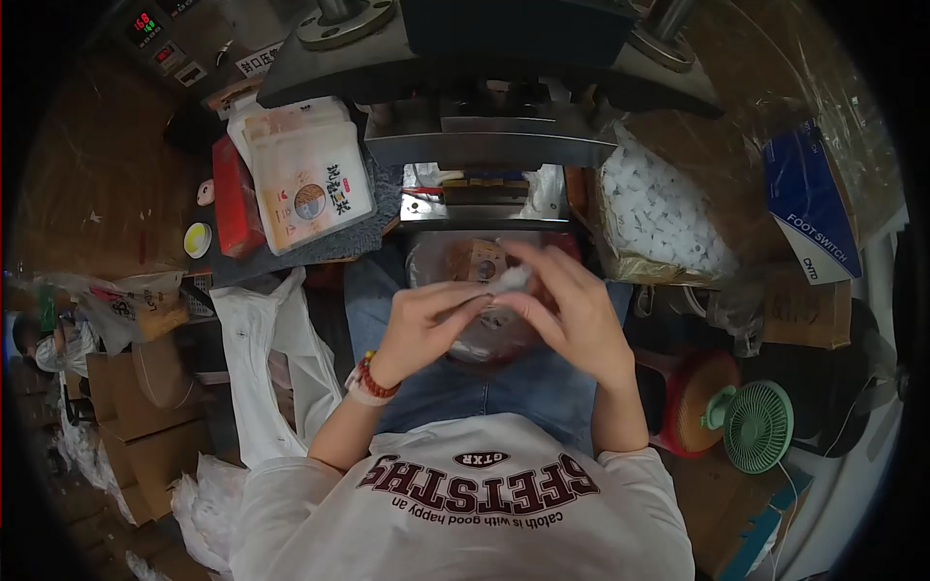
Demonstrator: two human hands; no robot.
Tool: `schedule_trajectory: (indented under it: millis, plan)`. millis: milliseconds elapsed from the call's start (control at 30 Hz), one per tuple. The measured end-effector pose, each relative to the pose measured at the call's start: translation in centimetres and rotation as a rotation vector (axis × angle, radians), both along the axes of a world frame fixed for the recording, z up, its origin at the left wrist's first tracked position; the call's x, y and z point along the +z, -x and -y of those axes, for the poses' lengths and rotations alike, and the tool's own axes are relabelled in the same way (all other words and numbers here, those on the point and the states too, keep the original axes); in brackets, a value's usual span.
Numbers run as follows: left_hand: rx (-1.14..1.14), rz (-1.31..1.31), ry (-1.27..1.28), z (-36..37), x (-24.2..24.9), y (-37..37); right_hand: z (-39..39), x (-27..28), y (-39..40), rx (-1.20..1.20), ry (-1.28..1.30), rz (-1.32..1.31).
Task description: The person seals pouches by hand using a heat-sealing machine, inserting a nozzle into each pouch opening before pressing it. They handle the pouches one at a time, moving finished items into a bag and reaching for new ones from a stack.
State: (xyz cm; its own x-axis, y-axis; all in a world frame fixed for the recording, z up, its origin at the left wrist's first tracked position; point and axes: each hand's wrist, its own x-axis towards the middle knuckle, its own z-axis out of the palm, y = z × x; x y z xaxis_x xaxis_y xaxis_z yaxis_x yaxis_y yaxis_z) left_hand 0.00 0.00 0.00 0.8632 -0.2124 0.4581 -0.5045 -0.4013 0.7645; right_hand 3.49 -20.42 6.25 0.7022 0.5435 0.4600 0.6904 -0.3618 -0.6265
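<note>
White printed shirt (475,504) is filling the foreground. Over the lap, the right hand (578,315) is gripping a small whitish piece (512,280); whether the left hand (426,324) is gripping, I cannot tell. Pouches (308,184) are lying on grey cloth (380,218); a green fan (759,426) is standing rightward.

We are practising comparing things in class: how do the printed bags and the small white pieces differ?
The printed bags lie flat in a stack, while the white pieces are heaped loosely. Each bag is far larger than a white piece. The top bag bears writing and a round picture; the white pieces look plain. Both are mostly pale.
</note>
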Motion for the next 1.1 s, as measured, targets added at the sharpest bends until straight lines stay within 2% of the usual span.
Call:
schedule_trajectory:
  millis: [67, 100, 133, 200, 233, 300, 333, 400, 533, 600, 633, 667, 700, 733, 800, 833, 867, 900, 933, 967, 1033, 1100]
  plan:
    - [0.014, -0.619, 0.266, 0.4, -1.9, -0.9, 0.2, 0.3, -0.5, -0.267, -0.081, -0.157]
    - [0.033, -0.754, 0.401, 0.2, -2.8, -2.3, 0.7, 0.6, -1.1, -0.345, -0.131, -0.105]
    - [0.032, -0.747, 0.404, 0.5, -2.1, -3.4, 1.6, 1.0, -1.6, -0.445, -0.147, -0.051]
    - [-0.002, -0.867, 0.868, 1.1, 0.0, -4.7, 3.1, 1.7, -2.2, -0.665, -0.128, -0.068]
    - [0.011, -0.921, 0.901, 1.0, 0.6, -5.4, 3.7, 1.2, -3.1, -0.662, -0.128, -0.071]
    - [-0.014, -0.910, 0.945, 0.7, -0.2, -7.1, 4.8, -1.0, -5.3, -0.834, 0.330, 0.269]
    - [-0.039, -0.907, 0.988, 0.6, -0.5, -7.5, 5.5, -2.8, -6.2, -0.829, 0.331, 0.268]
    - [-0.034, -0.908, 0.965, 0.7, -0.4, -7.9, 6.1, -5.2, -7.8, -0.774, 0.349, -0.003]
    - [0.008, -0.857, 0.781, -0.2, -0.1, -7.6, 6.6, -5.3, -7.3, -0.733, 0.334, -0.018]
    - [0.467, -0.472, 0.031, -2.6, 1.6, -6.9, 6.3, -4.6, -7.2, -0.783, 0.177, -0.061]
    - [0.714, -0.142, -0.383, -4.0, 1.3, -6.5, 6.3, -4.6, -6.9, -0.783, 0.177, -0.060]
    - [0.933, 0.209, -0.797, -5.5, 0.5, -5.9, 6.3, -4.7, -6.4, -0.780, -0.042, -0.101]
    - [0.902, 0.073, -0.872, -7.1, -0.8, -5.1, 6.2, -4.8, -5.9, -0.769, -0.260, -0.143]
    - [0.906, 0.067, -0.874, -8.6, -2.1, -4.0, 5.6, -4.7, -5.1, -0.763, -0.258, -0.147]
    - [0.563, 0.054, -0.837, -10.7, -3.7, -2.2, 3.3, -3.6, -3.6, -0.387, -0.935, -0.352]
    - [0.529, 0.052, -0.643, -11.0, -3.7, -1.4, 2.0, -2.7, -2.6, -0.397, -0.944, -0.355]
    - [0.520, 0.042, -0.650, -10.9, -3.4, -0.8, 0.8, -1.6, -1.4, -0.286, -0.969, -0.416]
    - [0.537, -0.082, -0.433, -10.3, -2.7, -0.2, -0.1, -0.9, -0.5, -0.169, -0.990, -0.475]
    - [0.551, -0.201, -0.213, -9.7, -1.9, 0.3, -0.6, -0.7, 0.1, -0.081, -0.889, -0.444]
    - [0.552, -0.205, -0.215, -8.8, -0.9, 0.6, -1.0, -0.6, 0.6, 0.007, -0.787, -0.409]
    - [0.442, 0.047, -0.125, -6.6, 0.9, 1.1, -2.3, -1.2, 0.6, -0.012, -0.570, -0.149]
    - [0.401, 0.090, -0.134, -5.3, 1.6, 1.6, -4.4, -1.3, 0.5, -0.036, -0.402, 0.052]
